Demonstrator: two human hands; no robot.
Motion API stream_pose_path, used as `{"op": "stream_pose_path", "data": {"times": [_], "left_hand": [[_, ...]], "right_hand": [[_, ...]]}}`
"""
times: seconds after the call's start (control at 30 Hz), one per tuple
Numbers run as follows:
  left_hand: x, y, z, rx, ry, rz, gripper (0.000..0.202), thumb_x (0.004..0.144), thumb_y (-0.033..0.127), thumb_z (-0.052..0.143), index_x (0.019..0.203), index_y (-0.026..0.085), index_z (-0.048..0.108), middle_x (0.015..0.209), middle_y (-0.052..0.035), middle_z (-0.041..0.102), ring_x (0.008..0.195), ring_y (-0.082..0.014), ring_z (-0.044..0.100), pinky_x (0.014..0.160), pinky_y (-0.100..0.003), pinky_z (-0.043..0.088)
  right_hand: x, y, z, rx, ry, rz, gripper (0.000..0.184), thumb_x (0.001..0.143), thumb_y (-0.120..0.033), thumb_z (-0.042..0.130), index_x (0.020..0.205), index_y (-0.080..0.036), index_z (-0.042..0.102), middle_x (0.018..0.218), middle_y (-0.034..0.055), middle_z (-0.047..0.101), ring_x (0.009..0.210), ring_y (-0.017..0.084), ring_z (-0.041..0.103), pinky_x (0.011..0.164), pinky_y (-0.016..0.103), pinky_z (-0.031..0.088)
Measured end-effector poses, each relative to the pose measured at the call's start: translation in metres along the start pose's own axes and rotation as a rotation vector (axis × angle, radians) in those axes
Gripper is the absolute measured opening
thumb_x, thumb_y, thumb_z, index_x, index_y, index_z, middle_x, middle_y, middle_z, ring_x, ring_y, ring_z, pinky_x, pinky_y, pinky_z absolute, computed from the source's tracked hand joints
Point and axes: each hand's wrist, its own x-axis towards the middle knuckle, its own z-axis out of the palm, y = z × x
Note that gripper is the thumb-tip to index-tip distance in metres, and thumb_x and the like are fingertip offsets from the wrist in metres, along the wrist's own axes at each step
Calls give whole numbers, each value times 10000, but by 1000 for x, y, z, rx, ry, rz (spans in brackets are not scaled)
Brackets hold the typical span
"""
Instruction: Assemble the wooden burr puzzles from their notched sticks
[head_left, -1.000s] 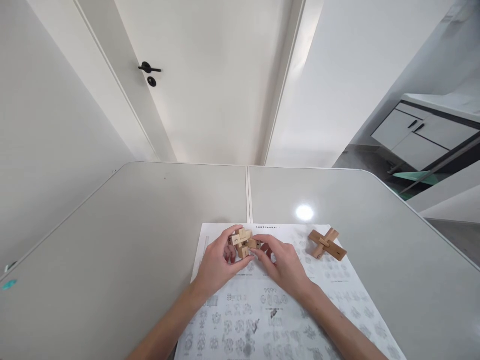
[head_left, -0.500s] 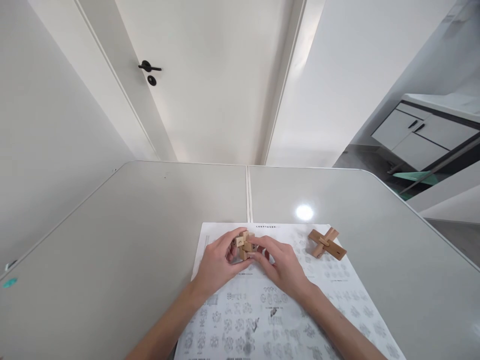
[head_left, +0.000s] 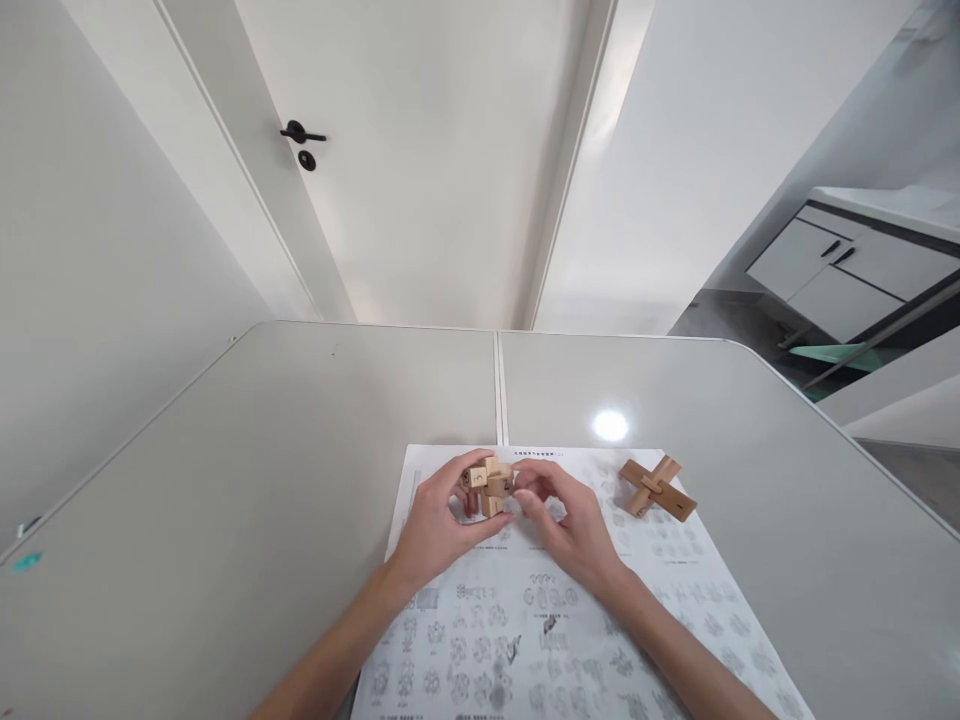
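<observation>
A small wooden burr puzzle (head_left: pixel 491 483) of interlocking, numbered blocks is in my left hand (head_left: pixel 439 515). The fingers curl round its left and far side, while the thumb reaches along beneath its near side. Just to the right of it, my right hand (head_left: pixel 574 520) has its thumb and index finger apart, the tips close to the puzzle's right side; whether a fingertip still touches it I cannot tell. Both hands are above a printed sheet (head_left: pixel 555 640) covered with rows of small diagrams. On the sheet's right edge lies a second wooden puzzle (head_left: pixel 656 488), shaped like a cross.
The grey table (head_left: pixel 225 520) has a seam (head_left: pixel 501 390) running away from me. A white door (head_left: pixel 427 160) with a black handle (head_left: pixel 302 132) stands behind it. At the far right is a white cabinet (head_left: pixel 847 265). A teal mark (head_left: pixel 28 562) shows at the left table edge.
My right thumb and index finger have loosened from the puzzle and spread, drawing slightly to the right. My left hand keeps the puzzle, whose front now shows more.
</observation>
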Motion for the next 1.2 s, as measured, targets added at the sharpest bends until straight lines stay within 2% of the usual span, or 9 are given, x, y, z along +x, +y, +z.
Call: {"op": "stream_pose_path", "data": {"times": [0.1,0.17,0.27,0.47,0.57,0.63,0.73,0.93,1.2], "left_hand": [[1,5,-2,-110,-7,-43,609,763,374,842,1300,287,570,1122,-38,711,887,-190,691,778,-311,589],[1,8,-3,-185,-34,-62,611,771,360,838,1307,281,556,1128,-40,704,932,-199,699,817,-322,589],[0,10,-4,-251,-65,-69,619,780,339,834,1322,283,539,1137,-41,694,993,-209,687,861,-331,576],[-2,11,-4,-269,-126,-85,631,781,322,830,1337,271,537,1036,-31,667,874,-179,650,805,-320,567],[-3,12,-4,-262,-146,-80,612,793,323,817,1336,282,538,1050,-31,658,883,-175,647,804,-313,571],[-3,13,-4,-259,-149,-72,582,807,319,800,1327,290,539,1095,-38,658,930,-185,656,834,-324,576],[-4,13,-3,-256,-164,-75,563,823,306,780,1328,302,531,1171,-46,656,1006,-200,668,894,-349,580],[-3,14,-4,-215,-175,-59,605,837,302,762,1385,319,506,1241,-54,659,1088,-222,664,947,-374,572],[-3,13,-1,-207,-125,-50,631,830,321,768,1409,331,520,1157,-41,667,979,-198,650,870,-339,565]], "right_hand": [[3,-1,-2,21,39,83,244,1025,-368,500,1215,-243,587,905,29,648,737,165,604,672,282,517],[5,-1,-2,6,-20,105,249,1020,-385,508,1198,-239,601,942,39,648,751,167,596,662,280,504],[5,0,-1,4,-130,120,238,1024,-411,489,1037,-222,633,886,36,637,724,165,571,617,272,470],[1,1,1,47,-129,175,291,1012,-469,495,1134,-215,565,813,8,585,655,156,533,567,264,430],[2,-1,-2,28,-176,137,294,1037,-452,444,950,-213,592,741,-7,538,642,150,487,587,270,401],[3,-3,-3,53,-194,151,372,1051,-457,412,792,-215,525,687,-21,499,610,139,439,575,267,367],[3,-3,-3,154,-225,225,431,1045,-504,417,722,-221,445,622,-41,466,565,127,398,552,259,334],[6,-4,-4,317,-293,343,486,1016,-596,434,717,-215,477,599,-43,496,548,122,444,562,254,367],[9,-8,-4,489,-336,397,513,1003,-617,447,700,-209,520,605,-26,516,553,133,484,611,280,439]]}}
